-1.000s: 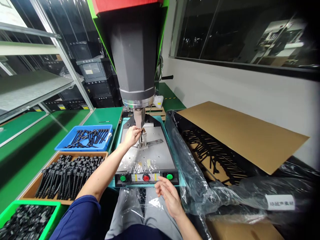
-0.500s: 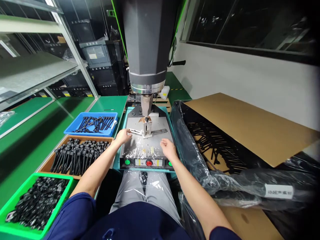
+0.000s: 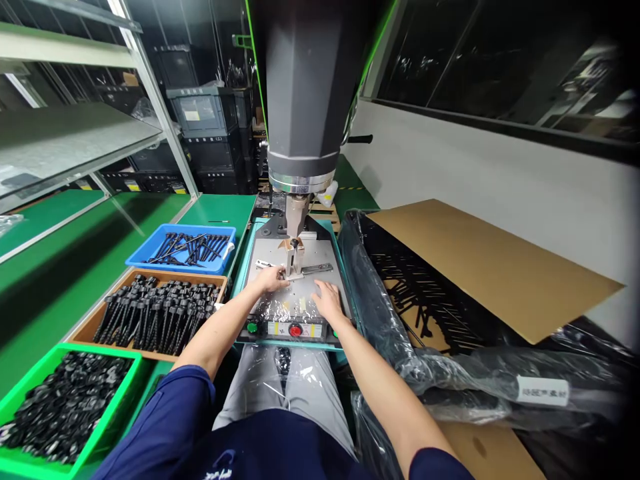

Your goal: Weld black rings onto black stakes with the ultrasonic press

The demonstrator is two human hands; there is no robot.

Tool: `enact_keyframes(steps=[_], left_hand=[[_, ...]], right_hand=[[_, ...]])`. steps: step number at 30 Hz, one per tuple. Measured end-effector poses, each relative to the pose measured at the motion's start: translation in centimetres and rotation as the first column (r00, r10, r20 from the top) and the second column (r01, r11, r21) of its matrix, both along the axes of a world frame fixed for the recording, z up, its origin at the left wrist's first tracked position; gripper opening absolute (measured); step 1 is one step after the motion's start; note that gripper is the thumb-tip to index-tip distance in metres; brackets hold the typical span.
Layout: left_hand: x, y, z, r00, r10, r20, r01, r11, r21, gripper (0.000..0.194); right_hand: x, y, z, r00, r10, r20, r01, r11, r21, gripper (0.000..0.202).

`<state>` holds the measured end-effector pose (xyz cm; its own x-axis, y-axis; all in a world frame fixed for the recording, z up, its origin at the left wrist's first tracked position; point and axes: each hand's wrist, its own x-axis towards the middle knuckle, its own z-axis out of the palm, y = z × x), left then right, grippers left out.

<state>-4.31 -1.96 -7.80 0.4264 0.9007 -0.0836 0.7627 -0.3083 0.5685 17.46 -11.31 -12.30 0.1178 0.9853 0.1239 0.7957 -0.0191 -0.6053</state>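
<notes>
Under the dark press head (image 3: 303, 100) a metal fixture (image 3: 294, 259) stands on a grey metal plate (image 3: 270, 250). A black round-topped part sits upright in the fixture, beneath the press tip (image 3: 296, 217). My left hand (image 3: 271, 280) is at the lower left of the fixture, fingers bent together by its base. Something small and dark shows at those fingertips, too small to name. My right hand (image 3: 327, 300) is over the right front of the plate, fingers apart and holding nothing. Below the hands is a panel with a red button (image 3: 295, 330) and a green button (image 3: 252, 327).
To the left are a blue tray (image 3: 131, 257) of black rods, a brown tray (image 3: 85, 331) of black round-headed stems and a green bin (image 3: 134, 363) of small black parts. On the right, a cardboard sheet (image 3: 495, 260) partly covers a plastic-lined box (image 3: 385, 320) with black pieces.
My left hand has moved right and inward to the fixture's base. My right hand has shifted slightly left, its fingers more stretched out. The camera view has shifted a little.
</notes>
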Motion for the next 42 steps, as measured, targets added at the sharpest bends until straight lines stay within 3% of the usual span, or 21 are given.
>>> enact_keyframes(steps=[4, 7, 9, 12, 14, 17, 22, 28, 32, 38, 42], left_hand=[[-0.1, 0.2, 0.1, 0.997, 0.006, 0.075, 0.001, 0.996, -0.094, 0.032], [-0.5, -0.1, 1.1, 0.984, -0.034, 0.173, 0.060, 0.987, -0.147, 0.021], [-0.7, -0.5, 2.3, 0.966, -0.079, 0.247, 0.122, 0.979, -0.163, 0.022], [-1.0, -0.9, 4.4, 0.926, -0.148, 0.347, 0.217, 0.961, -0.170, 0.030], [-1.2, -1.0, 5.6, 0.880, -0.183, 0.439, 0.283, 0.943, -0.173, 0.035], [-1.5, -0.7, 7.0, 0.824, -0.175, 0.539, 0.311, 0.935, -0.173, 0.038], [-2.4, 0.9, 8.7, 0.817, -0.079, 0.571, 0.219, 0.959, -0.181, 0.041], [-2.9, 4.0, 10.1, 0.807, 0.013, 0.590, 0.106, 0.980, -0.167, 0.045], [-2.6, 6.5, 10.0, 0.802, 0.046, 0.595, 0.051, 0.988, -0.145, 0.045], [-2.0, 9.3, 9.3, 0.885, -0.013, 0.465, 0.007, 1.000, 0.014, 0.044], [-1.6, 10.2, 9.0, 0.909, 0.005, 0.418, -0.026, 0.999, 0.045, 0.043]], right_hand=[[0.2, 0.1, -0.3, 1.000, -0.005, -0.019, 0.005, 1.000, -0.005, 0.050], [0.6, 0.7, -0.3, 0.968, -0.041, -0.246, 0.033, 0.999, -0.037, 0.056], [0.9, 1.2, 0.1, 0.859, -0.082, -0.506, 0.051, 0.996, -0.075, 0.060], [1.2, 1.7, 1.6, 0.612, -0.108, -0.783, -0.008, 0.990, -0.142, 0.061], [1.4, 1.9, 3.1, 0.487, -0.081, -0.870, -0.133, 0.977, -0.166, 0.059], [1.2, 2.2, 5.4, 0.401, -0.010, -0.916, -0.236, 0.965, -0.114, 0.050], [0.6, 4.1, 8.4, 0.436, 0.049, -0.899, -0.154, 0.988, -0.020, 0.034], [-0.3, 8.1, 10.3, 0.486, 0.026, -0.873, -0.071, 0.997, -0.009, 0.024], [-0.7, 10.6, 10.8, 0.498, -0.005, -0.867, 0.000, 1.000, -0.006, 0.023], [-0.6, 13.3, 11.0, 0.489, -0.070, -0.869, 0.039, 0.998, -0.059, 0.029], [-0.9, 13.9, 10.9, 0.473, -0.094, -0.876, 0.022, 0.995, -0.095, 0.031]])
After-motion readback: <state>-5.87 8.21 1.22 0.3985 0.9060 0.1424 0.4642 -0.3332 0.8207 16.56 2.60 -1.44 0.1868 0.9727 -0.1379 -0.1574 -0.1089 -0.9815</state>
